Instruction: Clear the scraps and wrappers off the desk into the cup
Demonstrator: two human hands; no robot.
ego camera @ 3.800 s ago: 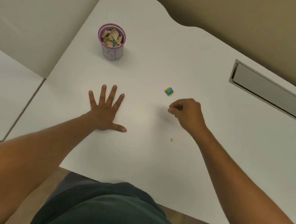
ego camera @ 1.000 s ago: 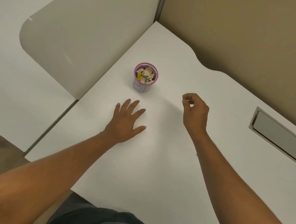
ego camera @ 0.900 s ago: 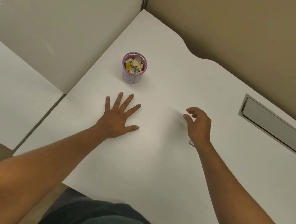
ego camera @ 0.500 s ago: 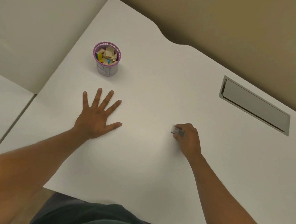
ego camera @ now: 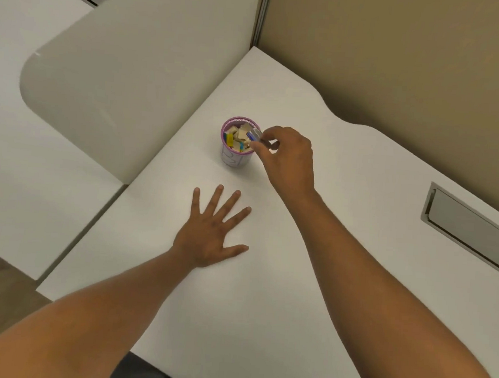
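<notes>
Pinching a small clear wrapper (ego camera: 255,135) over the cup (ego camera: 235,155) rim at its 3 o'clock, the right hand (ego camera: 288,159) holds something probably light and crinkly; left hand (ego camera: 209,236) lies flat, spread, empty.

Soft, even indoor light, warm-ish tint overall; source not visible, seems overhead. White bench (ego camera: 265,278) bright w/ a mild sheen patch near centre, no hard glare. Shadows faint & diffuse: a soft one under the right hand (ego camera: 288,159) beside the cup (ego camera: 236,155), thin edge shadow around the left hand (ego camera: 209,239) lying flat. Tan wall (ego camera: 398,66) darker toward upper right. Wide-angle distortion: straight edges bow near frame borders, forearms look oversized at bottom. Slight softness/compression smear throughout; cup contents and the small item pinched at its rim lack fine detail. Cable slot (ego camera: 469,230) at right edge shows dull metallic reflection.
</notes>
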